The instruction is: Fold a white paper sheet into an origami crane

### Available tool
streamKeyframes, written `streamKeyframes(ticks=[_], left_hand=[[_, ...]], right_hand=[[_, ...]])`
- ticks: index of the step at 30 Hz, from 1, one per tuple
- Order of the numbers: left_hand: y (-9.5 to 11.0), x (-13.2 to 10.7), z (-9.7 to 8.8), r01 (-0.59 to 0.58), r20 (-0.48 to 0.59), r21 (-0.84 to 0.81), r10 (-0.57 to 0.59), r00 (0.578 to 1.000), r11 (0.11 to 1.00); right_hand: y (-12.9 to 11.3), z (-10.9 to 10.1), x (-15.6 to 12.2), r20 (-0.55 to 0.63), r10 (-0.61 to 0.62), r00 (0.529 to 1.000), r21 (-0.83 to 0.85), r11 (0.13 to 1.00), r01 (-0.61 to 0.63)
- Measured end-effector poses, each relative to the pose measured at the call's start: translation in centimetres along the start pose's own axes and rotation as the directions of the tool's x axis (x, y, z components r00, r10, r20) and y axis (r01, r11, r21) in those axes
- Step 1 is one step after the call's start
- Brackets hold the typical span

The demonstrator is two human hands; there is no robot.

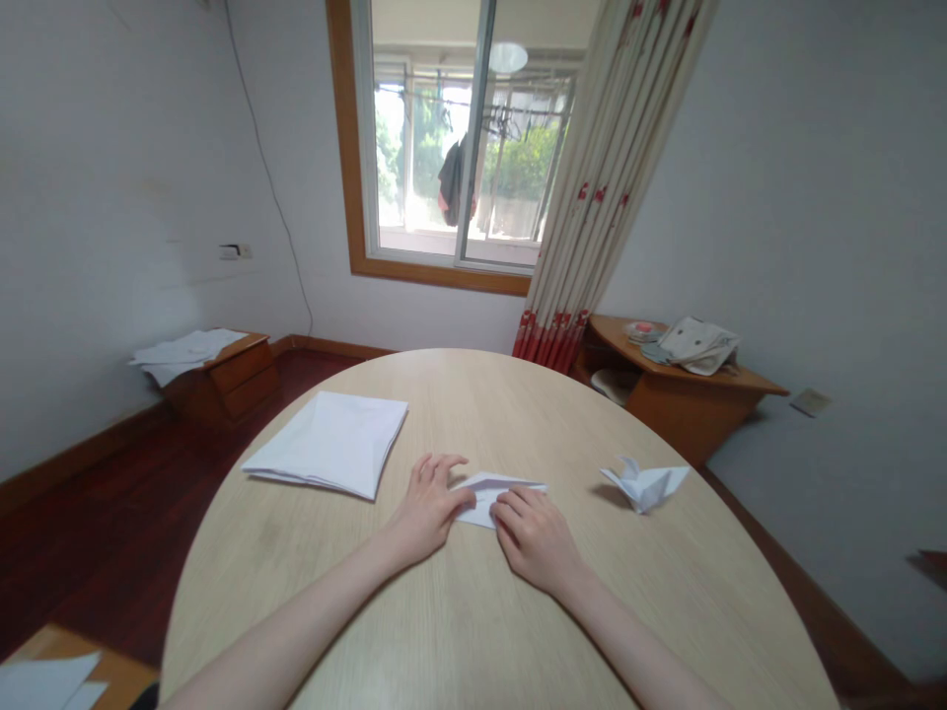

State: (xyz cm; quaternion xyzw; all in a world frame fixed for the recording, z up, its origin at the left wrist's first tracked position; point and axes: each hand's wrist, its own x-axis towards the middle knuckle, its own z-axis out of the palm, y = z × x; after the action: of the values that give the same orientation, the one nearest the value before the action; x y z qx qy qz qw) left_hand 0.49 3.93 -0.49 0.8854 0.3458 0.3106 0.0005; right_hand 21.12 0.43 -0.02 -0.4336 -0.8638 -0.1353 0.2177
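Observation:
A small piece of folded white paper (482, 508) lies on the table between my two hands, its far edge raised in a crease. My left hand (433, 508) holds its left end, the thumb on top and the other fingers reaching past the far side. On the right end, my right hand (537, 537) has its fingers curled and pressed onto the paper, which hides part of it. A folded paper crane (645, 487) stands to the right, apart from my right hand. To the left lies a stack of white paper squares (332, 439).
The round wooden table (459, 631) fills the foreground. Behind it are a window (414, 168) and a long curtain (592, 197). A corner cabinet (688, 404) holds a cloth bag (699, 345). Papers (188, 350) lie on a low cabinet (237, 380) at left.

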Motion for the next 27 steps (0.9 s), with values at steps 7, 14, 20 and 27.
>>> streamKeyframes(ticks=[7, 14, 20, 27], left_hand=[[0.04, 0.12, -0.38, 0.009, 0.016, -0.026, -0.008, 1.000, 1.000], [-0.07, 0.20, -0.44, 0.042, 0.058, -0.145, -0.034, 0.998, 0.989], [-0.25, 0.03, -0.15, 0.009, 0.100, -0.153, 0.007, 0.995, 0.988], [-0.74, -0.19, 0.43, -0.016, 0.136, -0.129, 0.034, 0.990, 0.992]], right_hand=[[-0.08, -0.47, -0.24, 0.127, -0.012, 0.992, -0.034, 0.999, 0.016], [0.38, -0.13, -0.23, 0.145, -0.073, 0.987, -0.029, 0.997, 0.078], [0.64, -0.07, -0.45, 0.094, -0.140, 0.986, -0.001, 0.990, 0.141], [0.66, 0.30, -0.52, -0.018, -0.137, 0.990, 0.072, 0.988, 0.138]])
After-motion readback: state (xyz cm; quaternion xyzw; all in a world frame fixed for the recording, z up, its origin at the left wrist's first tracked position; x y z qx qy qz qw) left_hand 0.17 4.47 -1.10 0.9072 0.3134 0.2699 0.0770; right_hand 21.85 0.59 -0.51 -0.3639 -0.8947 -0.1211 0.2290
